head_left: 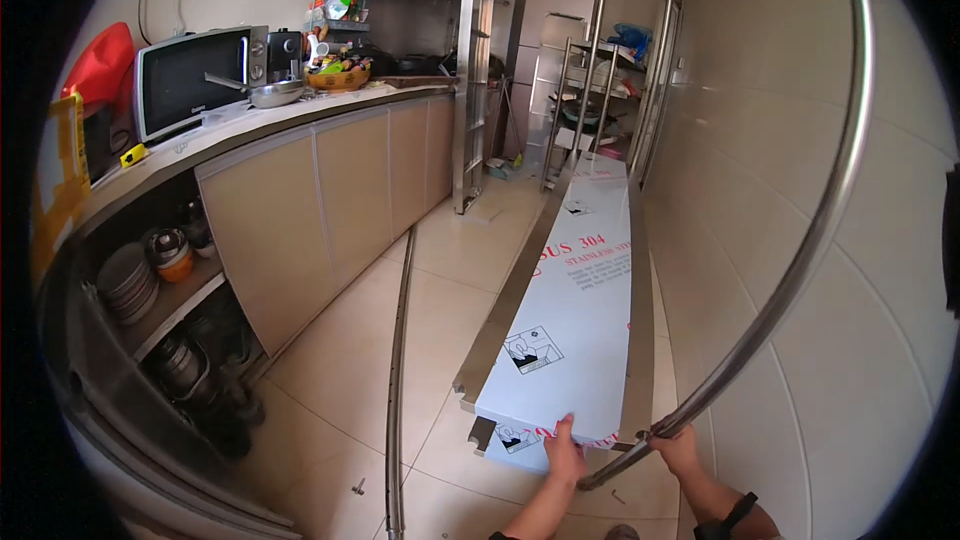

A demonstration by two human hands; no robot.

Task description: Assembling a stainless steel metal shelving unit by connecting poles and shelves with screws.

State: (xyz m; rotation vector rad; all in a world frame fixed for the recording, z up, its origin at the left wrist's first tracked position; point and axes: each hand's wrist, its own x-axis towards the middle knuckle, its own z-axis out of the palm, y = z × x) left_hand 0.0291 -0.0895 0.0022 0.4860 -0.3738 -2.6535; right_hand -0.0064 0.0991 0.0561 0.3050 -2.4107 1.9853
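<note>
A long stainless steel shelf panel (585,290) with pale protective film stretches away from me across the lower middle. My left hand (566,455) is closed on its near end, thumb on top of the film. Beneath it, the end of a second film-covered panel (515,458) sticks out. On the right, a steel tube (775,305) slants up along the wall, its bowed look coming from the lens. My right hand (682,452) is closed around this tube near its lower end, close to the panel's near right corner. The hand's far fingers are partly hidden.
Another steel tube (397,380) lies on the tiled floor, near a small screw (358,487). Cabinets (350,165) line the left, with a microwave (195,82) and a pan (276,92) on the counter. A metal rack (590,90) stands at the back; a tiled wall (750,140) rises right.
</note>
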